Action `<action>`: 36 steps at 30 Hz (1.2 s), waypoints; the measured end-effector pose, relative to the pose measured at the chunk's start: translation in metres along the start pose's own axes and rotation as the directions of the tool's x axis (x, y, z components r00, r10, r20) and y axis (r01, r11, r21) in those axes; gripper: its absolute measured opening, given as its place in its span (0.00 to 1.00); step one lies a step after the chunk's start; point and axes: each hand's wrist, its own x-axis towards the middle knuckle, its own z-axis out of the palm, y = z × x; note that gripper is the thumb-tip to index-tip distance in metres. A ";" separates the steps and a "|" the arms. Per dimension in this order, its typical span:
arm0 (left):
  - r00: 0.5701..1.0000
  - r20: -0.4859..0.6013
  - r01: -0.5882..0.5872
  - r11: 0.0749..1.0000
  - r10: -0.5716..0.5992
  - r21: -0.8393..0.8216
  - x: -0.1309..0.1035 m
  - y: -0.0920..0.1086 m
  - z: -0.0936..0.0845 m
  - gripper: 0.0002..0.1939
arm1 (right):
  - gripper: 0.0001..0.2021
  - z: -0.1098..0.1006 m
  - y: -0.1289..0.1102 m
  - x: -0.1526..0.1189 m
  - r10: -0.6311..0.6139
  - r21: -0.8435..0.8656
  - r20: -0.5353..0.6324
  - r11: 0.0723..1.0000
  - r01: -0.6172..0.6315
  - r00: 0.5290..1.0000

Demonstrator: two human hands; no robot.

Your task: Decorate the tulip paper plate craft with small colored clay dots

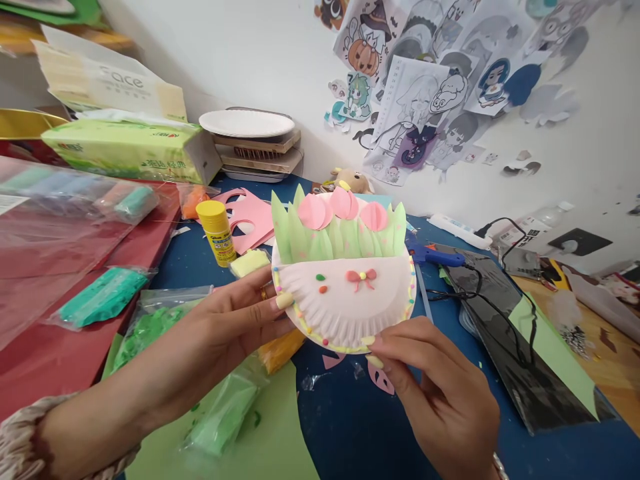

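Head: hands [220, 327] [443, 390] pinch plate [350, 310] edges over table [345, 427].

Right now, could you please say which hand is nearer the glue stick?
Left: the left hand is just below the glue stick in view; the right hand is farther right, low on the plate.

Desk [345, 433]: dark blue top.
Left side: large red sheet [70, 360].
Near side: light green sheet [277, 433].
Toward wall: yellow glue stick [217, 233], standing; pink cut-out paper [256, 232] just beside it; stack of boards [267, 159] farther back.
Centre: pink scraps [381, 379], lying loose.
Right side: long black sheet [533, 380]; blue glue gun [436, 256] by its far end.
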 end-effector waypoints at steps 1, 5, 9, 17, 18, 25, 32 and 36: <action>1.000 -0.015 0.004 1.000 -0.004 0.001 0.000 0.000 0.001 0.17 | 0.10 0.001 -0.001 0.000 0.003 0.013 -0.001 1.000 -0.003 1.000; 0.999 -0.032 0.007 1.000 -0.007 0.006 -0.001 0.001 0.002 0.17 | 0.08 0.004 -0.002 0.002 -0.017 0.041 0.004 0.999 0.016 1.000; 1.000 -0.014 0.004 1.000 -0.004 0.000 -0.002 0.001 0.003 0.17 | 0.07 0.007 -0.003 0.003 -0.094 -0.111 -0.023 0.990 0.091 0.995; 1.000 0.022 0.003 1.000 -0.003 0.008 0.000 0.000 0.005 0.17 | 0.06 0.013 -0.005 0.000 -0.142 -0.292 -0.102 0.950 0.107 0.985; 1.000 0.024 0.003 1.000 -0.004 0.003 0.000 0.000 0.005 0.18 | 0.06 0.013 -0.004 0.000 -0.144 -0.290 -0.099 0.951 0.110 0.985; 1.000 0.019 0.000 1.000 0.001 -0.015 0.000 0.000 0.004 0.19 | 0.08 0.014 -0.004 0.001 -0.141 -0.275 -0.087 0.955 0.113 0.986; 1.000 0.016 -0.008 1.000 0.009 -0.020 -0.002 0.001 0.006 0.16 | 0.06 0.013 -0.003 0.000 -0.121 -0.293 -0.077 0.951 0.094 0.990; 1.000 0.014 -0.005 0.999 0.006 -0.036 -0.001 0.001 0.007 0.17 | 0.04 0.014 -0.003 0.000 -0.097 -0.291 -0.105 0.955 0.062 0.990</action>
